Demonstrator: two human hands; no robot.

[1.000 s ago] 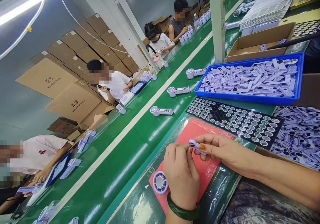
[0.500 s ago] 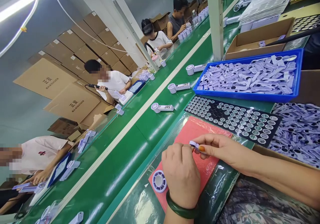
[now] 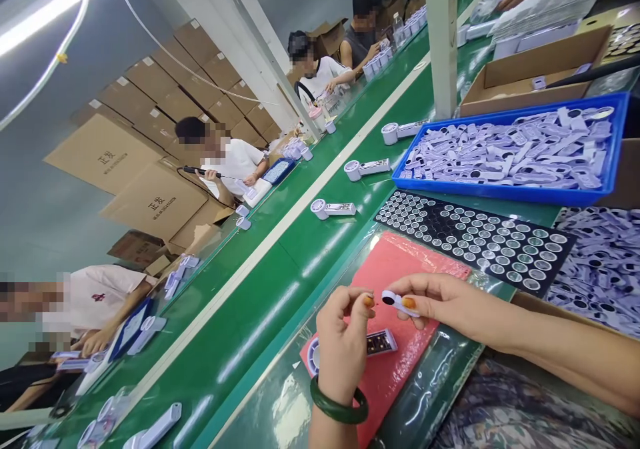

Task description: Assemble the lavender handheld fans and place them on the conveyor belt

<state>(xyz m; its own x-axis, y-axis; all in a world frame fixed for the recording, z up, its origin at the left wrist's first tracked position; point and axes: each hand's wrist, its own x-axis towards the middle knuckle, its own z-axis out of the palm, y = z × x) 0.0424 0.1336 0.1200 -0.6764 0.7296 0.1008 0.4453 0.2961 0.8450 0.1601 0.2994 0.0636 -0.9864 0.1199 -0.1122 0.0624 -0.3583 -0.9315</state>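
My right hand (image 3: 445, 309) comes in from the right and pinches a small lilac plastic part (image 3: 400, 303) with a round black end between thumb and finger. My left hand (image 3: 343, 345), with a green bangle (image 3: 339, 402) on its wrist, is apart from that part, its fingertips closed and nothing visible in them. Under both hands lies a pink mat (image 3: 400, 262). On it sit a lilac handle piece with a dark panel (image 3: 381, 342) and a round lilac fan head (image 3: 313, 357), partly hidden by my left hand.
A black sheet of round discs (image 3: 563, 262) and a blue tray of lilac parts (image 3: 500, 192) lie beyond the mat, with a loose pile (image 3: 595, 262) to the right. Lilac devices stand on a green conveyor belt (image 3: 260, 289). Co-workers sit across it.
My left hand has drawn back from the lilac part toward the lower left, uncovering the dark-panelled piece on the mat. My right hand still holds the part. A co-worker's hand has appeared at top right.
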